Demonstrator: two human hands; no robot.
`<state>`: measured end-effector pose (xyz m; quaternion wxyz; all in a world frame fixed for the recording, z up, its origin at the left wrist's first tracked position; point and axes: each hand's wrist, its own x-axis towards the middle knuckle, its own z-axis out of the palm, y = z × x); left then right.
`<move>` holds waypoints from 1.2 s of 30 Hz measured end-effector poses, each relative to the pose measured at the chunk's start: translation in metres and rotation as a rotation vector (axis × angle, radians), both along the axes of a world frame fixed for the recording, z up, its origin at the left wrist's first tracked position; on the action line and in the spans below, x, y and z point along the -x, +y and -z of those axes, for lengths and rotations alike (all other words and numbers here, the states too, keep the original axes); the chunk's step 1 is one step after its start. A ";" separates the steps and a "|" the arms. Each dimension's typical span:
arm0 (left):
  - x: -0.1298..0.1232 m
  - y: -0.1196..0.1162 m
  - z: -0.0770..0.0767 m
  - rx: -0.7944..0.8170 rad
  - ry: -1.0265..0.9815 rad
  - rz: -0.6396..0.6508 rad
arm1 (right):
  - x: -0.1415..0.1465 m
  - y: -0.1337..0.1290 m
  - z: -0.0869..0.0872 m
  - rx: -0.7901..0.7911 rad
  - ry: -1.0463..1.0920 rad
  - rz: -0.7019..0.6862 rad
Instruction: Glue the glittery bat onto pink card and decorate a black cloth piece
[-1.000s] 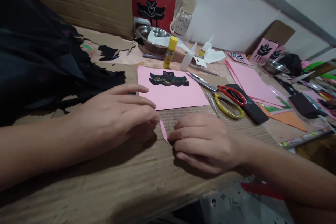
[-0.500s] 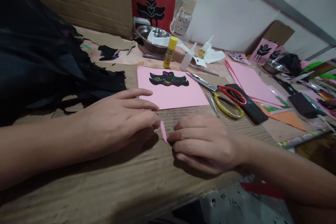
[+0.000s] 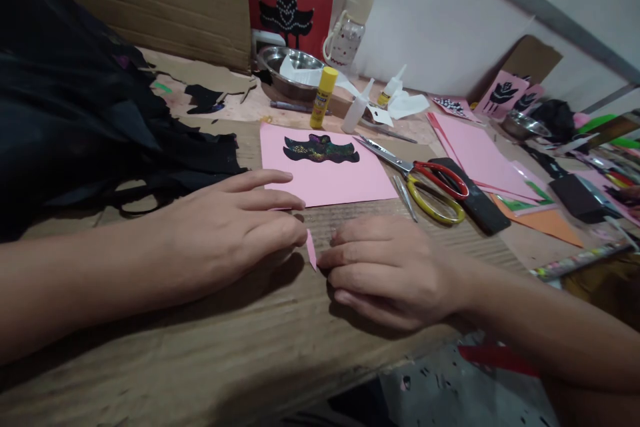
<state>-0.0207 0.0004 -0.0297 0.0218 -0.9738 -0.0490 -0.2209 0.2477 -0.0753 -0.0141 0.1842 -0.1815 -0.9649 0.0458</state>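
Observation:
A small narrow strip of pink paper [image 3: 311, 251] lies on the cardboard-covered table between my hands. My left hand [image 3: 245, 220] rests palm down, fingers apart, with its fingertips at the near left edge of the pink sheet [image 3: 330, 185] and its thumb side by the strip's upper end. Close to the strip's lower end is my right hand [image 3: 385, 270], fingers curled downward with the tips near the board; whether it pinches anything is hidden. A black shape with glitter [image 3: 320, 150] lies on the pink sheet.
Red-and-yellow-handled scissors [image 3: 417, 180] and tweezers [image 3: 405, 198] lie right of the sheet. Behind stand a yellow glue stick [image 3: 324, 97], a white bottle [image 3: 357, 108] and a metal bowl [image 3: 290, 70]. Black material [image 3: 100, 127] fills the left; pink sheets [image 3: 485, 157] lie right.
The view has shifted very slightly. Both hands and the pink strip stay in nearly the same places.

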 end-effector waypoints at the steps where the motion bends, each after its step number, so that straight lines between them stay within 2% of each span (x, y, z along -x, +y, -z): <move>1: -0.001 0.000 -0.001 -0.009 0.008 0.005 | 0.000 0.000 0.000 -0.009 -0.026 0.006; 7: -0.003 -0.003 -0.002 -0.004 0.046 0.028 | -0.004 -0.003 0.001 -0.078 -0.218 0.005; 14: -0.001 -0.005 0.004 -0.001 0.035 0.039 | 0.000 -0.006 -0.003 -0.245 -0.153 -0.099; 18: 0.000 -0.005 0.005 0.010 0.022 0.036 | 0.001 -0.005 -0.003 -0.203 -0.124 -0.082; 25: -0.005 0.001 0.006 -0.025 -0.042 -0.122 | 0.000 0.000 0.000 -0.145 -0.083 -0.053; 36: -0.002 0.003 0.008 0.004 -0.023 -0.109 | 0.000 0.000 0.001 -0.147 -0.045 -0.079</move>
